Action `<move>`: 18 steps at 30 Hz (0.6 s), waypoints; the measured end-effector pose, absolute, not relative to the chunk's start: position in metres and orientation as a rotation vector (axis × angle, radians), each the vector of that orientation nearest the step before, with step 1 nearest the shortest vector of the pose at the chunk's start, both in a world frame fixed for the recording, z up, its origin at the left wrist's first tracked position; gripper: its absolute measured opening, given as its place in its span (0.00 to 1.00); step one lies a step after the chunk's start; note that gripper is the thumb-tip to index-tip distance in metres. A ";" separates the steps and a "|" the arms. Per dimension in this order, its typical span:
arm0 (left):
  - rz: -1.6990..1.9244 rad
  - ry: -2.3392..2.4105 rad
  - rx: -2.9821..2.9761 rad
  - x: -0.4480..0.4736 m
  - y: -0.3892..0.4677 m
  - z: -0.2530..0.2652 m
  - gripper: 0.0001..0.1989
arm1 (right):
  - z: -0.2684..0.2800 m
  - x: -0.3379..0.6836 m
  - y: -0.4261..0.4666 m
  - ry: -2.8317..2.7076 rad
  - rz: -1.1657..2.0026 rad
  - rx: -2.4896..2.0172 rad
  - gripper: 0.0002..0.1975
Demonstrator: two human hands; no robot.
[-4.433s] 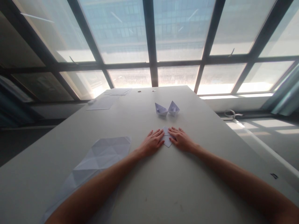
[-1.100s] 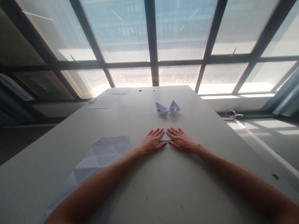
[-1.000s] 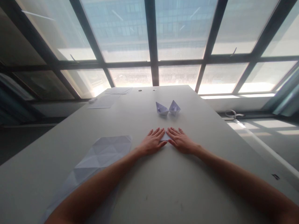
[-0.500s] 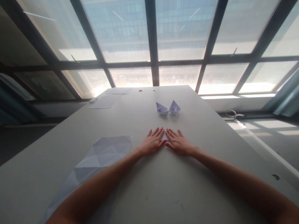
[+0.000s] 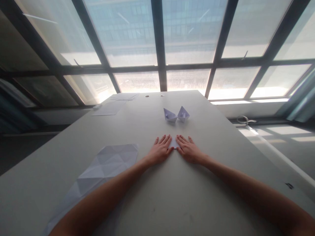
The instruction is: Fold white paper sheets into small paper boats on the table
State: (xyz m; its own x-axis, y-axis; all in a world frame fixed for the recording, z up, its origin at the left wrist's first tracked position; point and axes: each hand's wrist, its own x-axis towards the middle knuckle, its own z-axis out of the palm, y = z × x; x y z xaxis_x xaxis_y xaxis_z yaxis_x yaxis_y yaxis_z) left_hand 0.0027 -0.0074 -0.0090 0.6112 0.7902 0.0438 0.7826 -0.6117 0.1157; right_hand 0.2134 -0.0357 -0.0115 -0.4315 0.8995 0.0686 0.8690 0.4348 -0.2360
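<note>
My left hand (image 5: 161, 150) lies flat with its fingers stretched out, pressing on a small folded piece of white paper (image 5: 174, 143). On the paper's other side my right hand (image 5: 188, 149) rests flat too, fingers spread. Only a strip of the paper shows between the hands; its full shape is hidden under them. Just beyond my fingertips stand two folded white paper boats, a left one (image 5: 170, 116) and a right one (image 5: 183, 114), their near ends touching or almost so.
A large creased white sheet (image 5: 108, 164) lies on the white table (image 5: 157, 196), partly under my left forearm. Flat paper sheets (image 5: 108, 108) lie at the far left. A black mark or small item (image 5: 289, 186) is near the right edge. Windows (image 5: 135, 78) stand behind the table.
My hands have slid slightly apart, the thumbs separating, so more of the folded paper shows between them. The boats and the creased sheet have not moved on the table.
</note>
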 end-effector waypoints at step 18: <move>0.174 1.340 2.721 0.003 -0.010 -0.005 0.36 | -0.009 0.213 -0.038 -2.465 0.266 -1.537 0.31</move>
